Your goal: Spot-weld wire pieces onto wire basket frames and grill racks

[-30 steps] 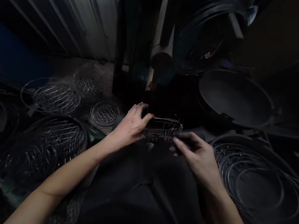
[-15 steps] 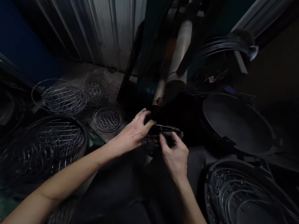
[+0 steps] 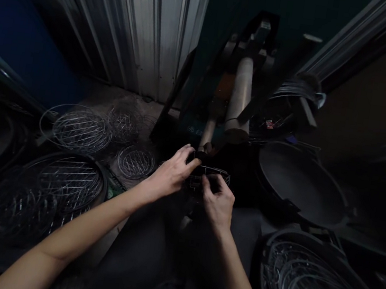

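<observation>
A round wire rack (image 3: pixel 221 171) is held nearly level just below the electrode of a dark green machine (image 3: pixel 207 137). My left hand (image 3: pixel 175 168) is closed at the rack's left side, thumb and fingers pinching near the electrode tip. From the near right side my right hand (image 3: pixel 218 197) pinches the rack's wires between thumb and fingers. Much of the rack is hidden by both hands and by shadow, so the exact points of grip are hard to see.
Stacked wire racks (image 3: pixel 82 130) lie on the floor at left, with a smaller rack stack (image 3: pixel 136 162) nearer. More racks fill a container (image 3: pixel 105 185) at lower left. To the right stand a round dark pan (image 3: pixel 302 184) and a tub of wire rings (image 3: pixel 265 269).
The camera view has tilted up, showing more of the machine. My right hand has shifted slightly left and down in view; both hands keep hold of the rack.
</observation>
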{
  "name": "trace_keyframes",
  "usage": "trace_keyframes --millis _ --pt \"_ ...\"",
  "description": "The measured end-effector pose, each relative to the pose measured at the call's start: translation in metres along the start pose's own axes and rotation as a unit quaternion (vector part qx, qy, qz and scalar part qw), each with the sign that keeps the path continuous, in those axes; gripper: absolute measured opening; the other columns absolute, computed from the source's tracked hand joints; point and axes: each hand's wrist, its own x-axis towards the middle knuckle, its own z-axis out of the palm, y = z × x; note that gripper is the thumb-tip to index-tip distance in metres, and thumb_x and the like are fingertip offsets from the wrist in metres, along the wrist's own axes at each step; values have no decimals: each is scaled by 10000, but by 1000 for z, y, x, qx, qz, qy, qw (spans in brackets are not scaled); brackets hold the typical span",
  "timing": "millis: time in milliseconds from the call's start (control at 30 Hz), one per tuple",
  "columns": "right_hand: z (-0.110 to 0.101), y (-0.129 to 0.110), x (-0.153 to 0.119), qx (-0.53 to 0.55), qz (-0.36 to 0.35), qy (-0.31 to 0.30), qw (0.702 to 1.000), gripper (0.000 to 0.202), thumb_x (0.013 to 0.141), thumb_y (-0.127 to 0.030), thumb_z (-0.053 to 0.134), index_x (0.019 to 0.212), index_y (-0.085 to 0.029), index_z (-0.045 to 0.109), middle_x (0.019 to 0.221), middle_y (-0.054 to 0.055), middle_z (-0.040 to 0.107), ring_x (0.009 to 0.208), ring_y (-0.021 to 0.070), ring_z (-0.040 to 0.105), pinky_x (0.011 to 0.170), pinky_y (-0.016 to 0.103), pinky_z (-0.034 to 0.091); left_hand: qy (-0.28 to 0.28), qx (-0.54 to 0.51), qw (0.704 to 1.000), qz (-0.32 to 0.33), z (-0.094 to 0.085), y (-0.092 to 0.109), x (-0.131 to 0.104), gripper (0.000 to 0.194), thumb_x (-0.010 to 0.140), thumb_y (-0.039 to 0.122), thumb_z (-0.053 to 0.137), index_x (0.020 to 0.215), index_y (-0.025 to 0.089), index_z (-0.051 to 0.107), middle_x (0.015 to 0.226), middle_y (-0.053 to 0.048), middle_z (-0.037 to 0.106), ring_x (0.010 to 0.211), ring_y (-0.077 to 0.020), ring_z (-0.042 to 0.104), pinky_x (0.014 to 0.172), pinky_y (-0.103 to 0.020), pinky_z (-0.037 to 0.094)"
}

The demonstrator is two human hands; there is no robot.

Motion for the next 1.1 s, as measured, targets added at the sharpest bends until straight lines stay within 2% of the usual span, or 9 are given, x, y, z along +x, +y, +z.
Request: trace_keyframes --millis 300,533,800,933,1100 --pt "0 -4 13 9 -44 9 999 291 829 -460 527 730 -191 572 631 -14 573 561 122 496 551 227 387 24 -10 1000 3 -6 -5 13 579 674 4 561 1194 175 374 1378 -179 314 1383 -314 222 1063 -482 377" --pt "1 0 22 27 -69 30 997 277 838 -439 535 745 -181 569 654 -16 573 583 117 503 579 221 394 20 -3 1000 -6 -1 -10 21 705 639 -43 516 1274 188 315 1402 -176 285 1388 -320 203 1039 -461 409" --pt "8 9 30 36 -82 41 995 261 845 -429 530 787 -181 582 698 -9 597 631 127 527 626 226 410 51 14 998 18 2 -17 25 653 665 -62 489 1263 168 360 1415 -170 305 1396 -298 199 1088 -477 350" --pt "11 11 31 29 -98 50 993 258 849 -422 517 769 -183 571 688 -4 593 635 132 531 627 229 415 63 16 998 9 4 -17 27 582 718 -50 442 1252 178 398 1433 -149 302 1402 -276 193 1092 -453 355" --pt "15 15 31 44 -105 59 992 248 848 -407 521 757 -182 570 662 -5 586 591 129 536 592 232 423 53 22 998 6 6 -18 27 500 761 13 486 1228 181 420 1434 -134 291 1405 -292 169 1102 -448 341"
